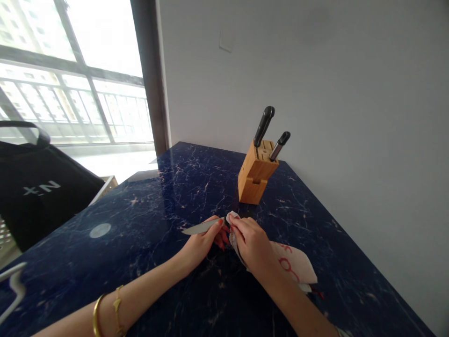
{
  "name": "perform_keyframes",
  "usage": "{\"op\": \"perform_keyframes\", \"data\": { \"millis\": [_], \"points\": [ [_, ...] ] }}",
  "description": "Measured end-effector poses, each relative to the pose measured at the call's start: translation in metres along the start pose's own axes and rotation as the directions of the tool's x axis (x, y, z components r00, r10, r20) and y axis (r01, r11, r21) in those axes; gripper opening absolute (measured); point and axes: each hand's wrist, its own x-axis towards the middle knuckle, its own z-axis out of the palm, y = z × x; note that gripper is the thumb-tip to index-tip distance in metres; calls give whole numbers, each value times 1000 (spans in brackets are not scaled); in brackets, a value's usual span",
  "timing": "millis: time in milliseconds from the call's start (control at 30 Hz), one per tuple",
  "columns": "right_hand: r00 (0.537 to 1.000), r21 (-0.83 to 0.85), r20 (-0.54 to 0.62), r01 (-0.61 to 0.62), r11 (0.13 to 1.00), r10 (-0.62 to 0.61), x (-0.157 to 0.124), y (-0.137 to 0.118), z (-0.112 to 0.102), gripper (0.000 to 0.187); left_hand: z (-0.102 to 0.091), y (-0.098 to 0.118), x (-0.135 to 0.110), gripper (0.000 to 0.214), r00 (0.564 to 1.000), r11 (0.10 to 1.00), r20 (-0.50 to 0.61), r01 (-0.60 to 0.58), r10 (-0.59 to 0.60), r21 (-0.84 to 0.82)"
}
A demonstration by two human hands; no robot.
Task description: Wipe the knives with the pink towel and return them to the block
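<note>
A kitchen knife [199, 228] lies across my left hand [210, 232], its blade pointing left and the thumb pressed on the metal near the handle. My right hand [250, 236] is closed around a white cloth with red markings [293, 263]. A bunched part of this cloth wraps the knife's dark handle, which is mostly hidden. The rest of the cloth trails out to the right under my right wrist. Just beyond my hands stands a wooden knife block [255, 173] with two dark-handled tools in its slots.
The dark blue marbled table [196, 173] meets a grey wall [315, 93] at the back and right. A black bag [45, 192] sits beyond the left edge, near a large window. A white curved object [16, 283] juts in at lower left.
</note>
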Motion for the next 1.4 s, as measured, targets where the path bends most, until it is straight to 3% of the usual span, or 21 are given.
{"op": "perform_keyframes", "data": {
  "millis": [300, 467, 700, 967, 1167, 1233, 1300, 1333, 1400],
  "points": [
    [989, 29, -103, -104, 994, 107, 5, 16, -6, 32, 1, 9, 1, 32, 999, 1000, -46, -14, 14, 13],
    [973, 21, -107, -204, 979, 205, 7, 23, -11, 32, -2, 11, 2, 32, 992, 999, -128, -2, -3, -41],
    [944, 41, -127, -303, 952, 306, 9, 29, -11, 32, -7, 13, 2, 30, 961, 994, -268, -94, 74, -62],
    [978, 29, -49, -200, 979, 201, 26, 17, 5, 29, -12, 16, 3, 32, 917, 987, -382, -150, 119, -54],
    [987, -128, -44, -160, 979, 156, 47, -4, -3, 32, -15, 22, -2, 33, 946, 988, -318, -104, 63, -113],
    [981, -49, -64, -184, 982, 181, 52, -1, -12, 35, -14, 25, -2, 33, 957, 979, -291, -80, 23, -187],
    [973, 182, -19, -223, 958, 230, 56, 5, -22, 35, -14, 28, -2, 31, 968, 947, -247, -42, -40, -319],
    [969, 334, 43, -242, 911, 242, 58, 6, -27, 36, -14, 30, -1, 29, 975, 917, -209, -16, -74, -398],
    [960, 618, 192, -278, 736, 202, 60, 6, -36, 40, -15, 35, 1, 25, 989, 836, -98, 42, -113, -546]
  ]
}}
